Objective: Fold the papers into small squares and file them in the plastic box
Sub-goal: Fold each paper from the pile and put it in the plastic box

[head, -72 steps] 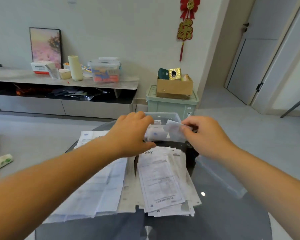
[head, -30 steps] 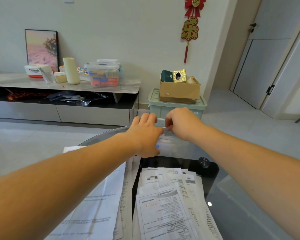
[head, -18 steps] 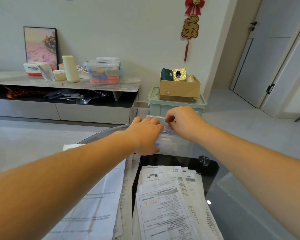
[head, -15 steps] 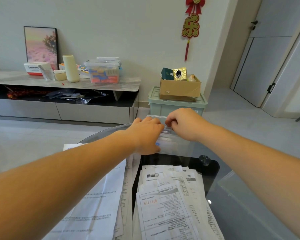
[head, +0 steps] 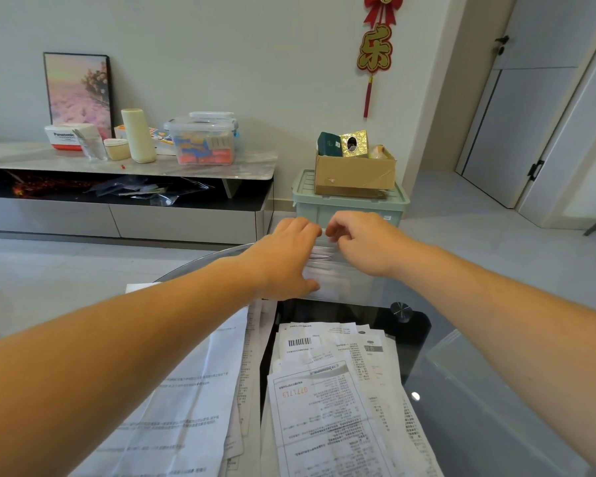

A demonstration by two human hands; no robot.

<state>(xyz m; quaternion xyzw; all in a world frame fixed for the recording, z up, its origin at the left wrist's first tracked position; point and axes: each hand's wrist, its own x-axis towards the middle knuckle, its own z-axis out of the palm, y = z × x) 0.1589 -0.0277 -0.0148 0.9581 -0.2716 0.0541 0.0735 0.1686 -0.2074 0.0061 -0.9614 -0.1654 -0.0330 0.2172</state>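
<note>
Right hand (head: pixel 362 244) slightly higher than before over the plastic box (head: pixel 353 285), grip unclear; left hand (head: pixel 286 261) firm around its wall.

— What's different?
— The folded paper (head: pixel 320 252), earlier up in the right hand (head: pixel 365 243), now sits in the plastic box (head: pixel 346 287). The right hand hovers curled over it, close beside the left hand (head: pixel 286 259).

Forearms, left hand (head: pixel 286 259) and right hand (head: pixel 365 246) seem bare.
</note>
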